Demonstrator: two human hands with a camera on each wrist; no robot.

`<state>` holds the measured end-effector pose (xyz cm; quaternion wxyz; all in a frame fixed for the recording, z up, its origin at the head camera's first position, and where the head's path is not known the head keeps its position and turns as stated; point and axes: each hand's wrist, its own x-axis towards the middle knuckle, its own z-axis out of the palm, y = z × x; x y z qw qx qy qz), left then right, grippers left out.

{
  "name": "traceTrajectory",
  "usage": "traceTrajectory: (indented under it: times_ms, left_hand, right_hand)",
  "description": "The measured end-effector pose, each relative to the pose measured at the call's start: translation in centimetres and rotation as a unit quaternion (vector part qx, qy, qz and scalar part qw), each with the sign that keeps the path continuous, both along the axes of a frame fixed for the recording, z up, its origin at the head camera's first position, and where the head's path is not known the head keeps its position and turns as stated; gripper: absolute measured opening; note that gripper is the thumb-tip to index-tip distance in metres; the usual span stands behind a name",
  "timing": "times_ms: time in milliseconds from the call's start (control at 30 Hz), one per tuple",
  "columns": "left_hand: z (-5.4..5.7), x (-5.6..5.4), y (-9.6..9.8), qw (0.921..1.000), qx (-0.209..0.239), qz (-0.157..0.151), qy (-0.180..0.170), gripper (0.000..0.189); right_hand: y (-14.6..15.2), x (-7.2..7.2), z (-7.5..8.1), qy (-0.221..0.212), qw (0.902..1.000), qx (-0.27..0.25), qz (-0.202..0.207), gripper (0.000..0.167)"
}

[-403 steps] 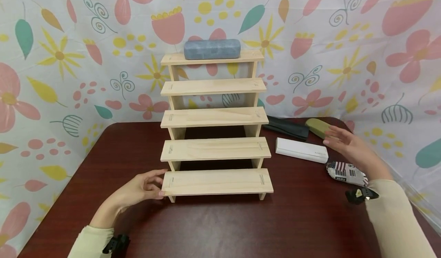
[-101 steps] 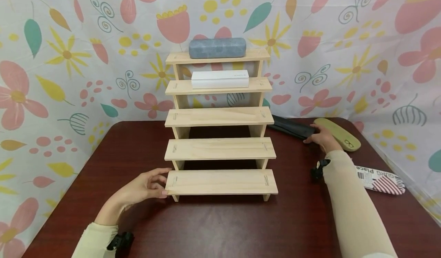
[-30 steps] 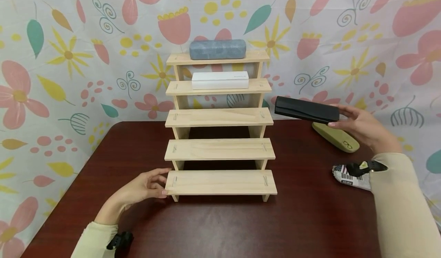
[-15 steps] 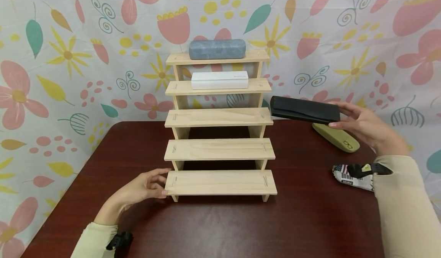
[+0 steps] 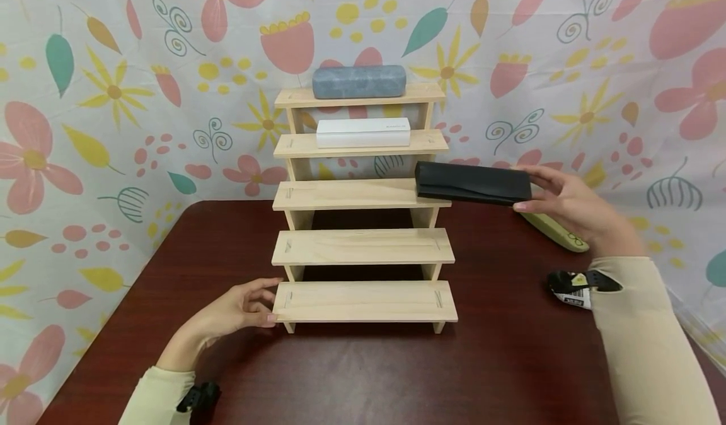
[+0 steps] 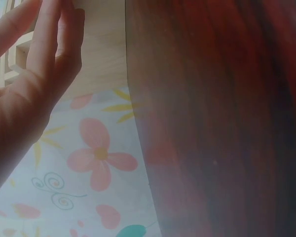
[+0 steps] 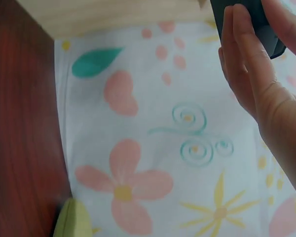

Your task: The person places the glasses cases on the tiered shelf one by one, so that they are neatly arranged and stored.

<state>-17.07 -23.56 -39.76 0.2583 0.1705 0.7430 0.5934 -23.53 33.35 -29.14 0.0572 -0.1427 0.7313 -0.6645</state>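
A five-tier wooden display stand (image 5: 363, 248) stands on the table. My left hand (image 5: 229, 316) grips the left end of its lowest step, index finger near the back corner and thumb at the front. My right hand (image 5: 584, 205) holds a black glasses case (image 5: 473, 183) by its right end, pinched between fingers and thumb. The case's left end overlaps the right part of the third step in the head view; whether it touches is unclear. A blue-grey glasses case (image 5: 359, 82) lies on the top step, and a white glasses case (image 5: 363, 132) on the second.
An olive glasses case (image 5: 558, 232) lies on the table (image 5: 363, 374) at right, partly behind my right hand. Nearer, a newspaper-print case (image 5: 574, 298) is mostly hidden by the sleeve and wrist camera. A floral cloth (image 5: 170, 97) hangs behind.
Over the last second my right hand has carried the black glasses case left to the third step. Earlier, the white case went from the table onto the second step. My left hand stays put.
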Motion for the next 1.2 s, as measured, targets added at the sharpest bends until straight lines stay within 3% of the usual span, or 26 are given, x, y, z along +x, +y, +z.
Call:
traceTrajectory:
  times_ms: [100, 333, 433, 867, 1200]
  left_hand:
    - [0.0, 0.0, 0.0, 1.0, 0.0, 0.001, -0.001, 0.08]
    - [0.0, 0.0, 0.0, 1.0, 0.001, 0.002, -0.001, 0.08]
    - [0.1, 0.0, 0.0, 1.0, 0.0, 0.003, -0.002, 0.08]
    - [0.1, -0.1, 0.1, 1.0, -0.002, 0.003, -0.004, 0.079]
    - [-0.1, 0.0, 0.0, 1.0, 0.003, 0.005, -0.002, 0.08]
  right_hand:
    - [-1.6, 0.0, 0.4, 0.01, 0.9998, 0.019, 0.001, 0.07]
    - [-5.3, -0.5, 1.2, 0.031, 0.9989, 0.004, 0.035, 0.067]
    - [-6.9, -0.9, 1.5, 0.037, 0.9984, 0.032, 0.03, 0.064]
    - [-13.6, -3.1, 2.2, -0.011, 0.9951, 0.091, 0.039, 0.072]
    - [-16.3, -4.1, 2.2, -0.021, 0.9928, 0.113, 0.035, 0.074]
